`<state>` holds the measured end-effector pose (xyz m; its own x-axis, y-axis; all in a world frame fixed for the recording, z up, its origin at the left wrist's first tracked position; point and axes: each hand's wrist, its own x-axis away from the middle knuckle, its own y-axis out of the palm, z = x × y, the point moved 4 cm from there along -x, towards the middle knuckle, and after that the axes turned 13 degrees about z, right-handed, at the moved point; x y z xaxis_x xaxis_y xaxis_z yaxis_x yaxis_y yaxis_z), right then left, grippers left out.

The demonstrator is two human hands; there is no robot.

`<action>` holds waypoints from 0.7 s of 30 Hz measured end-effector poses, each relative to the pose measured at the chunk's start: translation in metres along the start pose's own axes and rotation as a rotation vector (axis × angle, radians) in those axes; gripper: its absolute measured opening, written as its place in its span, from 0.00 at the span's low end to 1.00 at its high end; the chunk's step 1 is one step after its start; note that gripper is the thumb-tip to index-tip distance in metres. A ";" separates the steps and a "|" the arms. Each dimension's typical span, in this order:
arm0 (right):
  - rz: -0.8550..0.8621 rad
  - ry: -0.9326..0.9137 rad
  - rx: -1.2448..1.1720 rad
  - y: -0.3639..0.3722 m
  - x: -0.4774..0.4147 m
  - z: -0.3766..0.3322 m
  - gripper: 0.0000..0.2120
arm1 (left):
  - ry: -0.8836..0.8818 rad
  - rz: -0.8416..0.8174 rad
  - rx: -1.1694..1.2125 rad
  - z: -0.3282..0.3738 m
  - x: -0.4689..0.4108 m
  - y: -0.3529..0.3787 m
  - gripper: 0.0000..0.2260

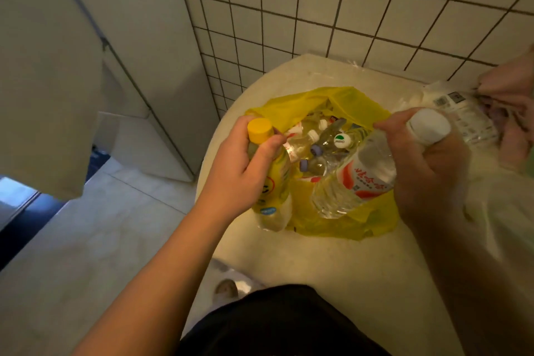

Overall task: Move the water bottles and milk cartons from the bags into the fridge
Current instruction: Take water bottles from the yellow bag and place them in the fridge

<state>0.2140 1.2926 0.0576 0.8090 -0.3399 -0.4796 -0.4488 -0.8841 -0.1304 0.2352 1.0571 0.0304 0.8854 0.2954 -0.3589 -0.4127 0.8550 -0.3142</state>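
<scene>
A yellow plastic bag (pixel 346 104) lies open on a round cream table (pixel 318 263), with several clear water bottles (pixel 323 150) inside. My left hand (pixel 239 170) grips a yellow-capped bottle (pixel 260 128) with a yellow label at the bag's left edge. My right hand (pixel 427 165) grips a white-capped clear bottle (pixel 364 176) with a red and white label, tilted over the bag's right side. No milk carton shows.
A clear plastic bag (pixel 450 104) with printed labels lies at the right, beside pink cloth (pixel 511 113). A tiled wall (pixel 346 9) stands behind the table. The white fridge (pixel 161 66) stands at the left, its door (pixel 43 81) swung open. Tiled floor (pixel 86 240) lies below.
</scene>
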 end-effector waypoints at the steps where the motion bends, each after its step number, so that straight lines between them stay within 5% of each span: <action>1: -0.026 0.006 -0.001 0.005 0.006 -0.003 0.08 | -0.025 0.008 -0.011 -0.004 0.006 -0.006 0.15; 8: -0.204 0.073 0.003 0.046 0.058 -0.017 0.16 | -0.145 0.095 -0.086 -0.026 0.049 -0.056 0.15; 15: -0.325 0.040 -0.036 0.088 0.126 -0.053 0.06 | -0.207 0.134 -0.125 -0.051 0.092 -0.127 0.15; 21: -0.391 0.047 -0.068 0.143 0.217 -0.096 0.12 | -0.246 0.170 -0.127 -0.079 0.134 -0.232 0.15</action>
<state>0.3617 1.0614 0.0183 0.9310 0.0134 -0.3648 -0.0788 -0.9684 -0.2366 0.4325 0.8652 -0.0141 0.8205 0.5367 -0.1968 -0.5684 0.7293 -0.3809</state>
